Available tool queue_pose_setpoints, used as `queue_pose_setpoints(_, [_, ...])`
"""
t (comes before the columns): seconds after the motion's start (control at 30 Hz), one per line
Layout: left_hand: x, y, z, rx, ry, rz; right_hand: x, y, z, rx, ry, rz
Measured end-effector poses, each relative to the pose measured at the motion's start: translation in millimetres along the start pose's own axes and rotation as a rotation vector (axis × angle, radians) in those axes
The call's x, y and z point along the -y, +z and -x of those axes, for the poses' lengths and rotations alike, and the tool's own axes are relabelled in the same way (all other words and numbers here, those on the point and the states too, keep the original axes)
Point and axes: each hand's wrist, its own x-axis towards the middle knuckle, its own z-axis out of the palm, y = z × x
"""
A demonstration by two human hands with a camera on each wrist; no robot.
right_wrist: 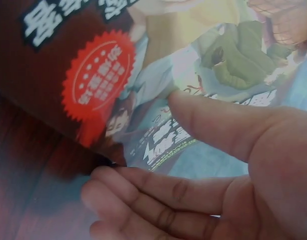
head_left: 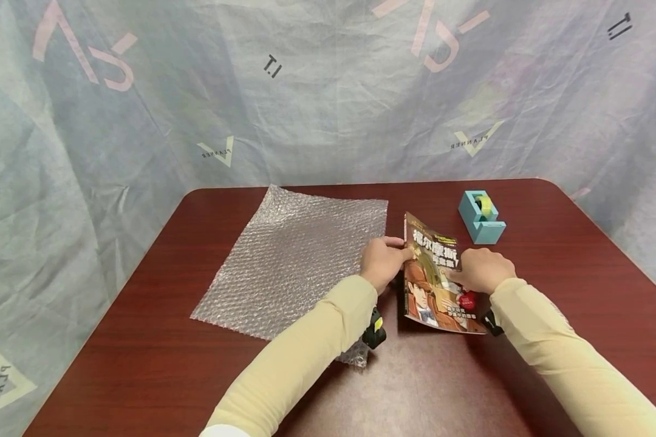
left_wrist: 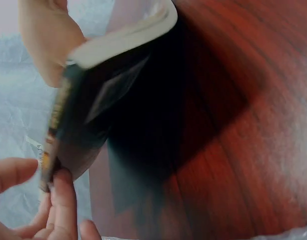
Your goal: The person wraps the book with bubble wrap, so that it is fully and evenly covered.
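Observation:
A comic book [head_left: 434, 276] with a colourful cover and a red starburst sticker is held between both hands, just above the dark red table [head_left: 552, 285]. My left hand [head_left: 384, 260] grips its spine edge, next to a sheet of bubble wrap [head_left: 292, 258]. My right hand [head_left: 481, 269] holds the opposite edge. In the right wrist view the thumb [right_wrist: 208, 120] presses on the cover [right_wrist: 93, 80] and the fingers [right_wrist: 143, 185] curl beneath it. The left wrist view shows the book's dark underside [left_wrist: 108, 100] raised over its shadow, with my left fingers [left_wrist: 61, 200] on the spine's corner.
A light blue tape dispenser [head_left: 481, 216] with a yellow-green roll stands beyond the book at the right. The bubble wrap lies flat across the table's left-centre, one corner tucked under my left forearm. A printed grey cloth [head_left: 328, 91] hangs behind the table.

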Motion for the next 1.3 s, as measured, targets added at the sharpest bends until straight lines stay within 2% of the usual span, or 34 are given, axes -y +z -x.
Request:
queue_pose_setpoints(0.07, [-0.5, 0.0, 0.8, 0.034, -0.006, 0.087, 0.8, -0.4, -1.0, 0.001, 0.006, -0.011])
queue_pose_setpoints(0.13, [-0.5, -1.6, 1.4, 0.079, 0.004, 0.099, 2.1, -0.4, -2.1, 0.003, 0.016, -0.016])
queue_pose_setpoints(0.23, [0.5, -5.0, 3.2, 0.146, 0.018, -0.010, 4.4, 0.3, -3.0, 0.000, 0.025, -0.016])
queue_pose_setpoints(0.33, [4.3, -6.2, 3.0, 0.182, 0.030, -0.137, 7.3, 1.6, -4.3, -0.004, 0.032, -0.016])
queue_pose_setpoints(0.43, [9.4, -5.4, 0.3, 0.188, 0.017, -0.148, 9.5, 3.0, -5.6, -0.006, 0.033, -0.018])
queue_pose_setpoints(0.67, [15.3, -7.8, -3.9, 0.218, -0.039, -0.027, 7.6, 1.5, -5.9, 0.017, 0.037, -0.041])
queue_pose_setpoints(1.07, [14.2, -14.6, -1.3, 0.247, -0.036, 0.157, 1.7, 0.0, -9.3, 0.014, -0.027, -0.162])
queue_pose_setpoints(1.2, [10.3, -19.4, -0.4, 0.268, -0.049, 0.190, 0.1, -3.9, -9.8, 0.010, -0.050, -0.143])
queue_pose_setpoints(1.3, [5.1, -25.0, 0.6, 0.291, -0.066, 0.254, -1.5, -6.5, -10.1, 0.018, -0.054, -0.150])
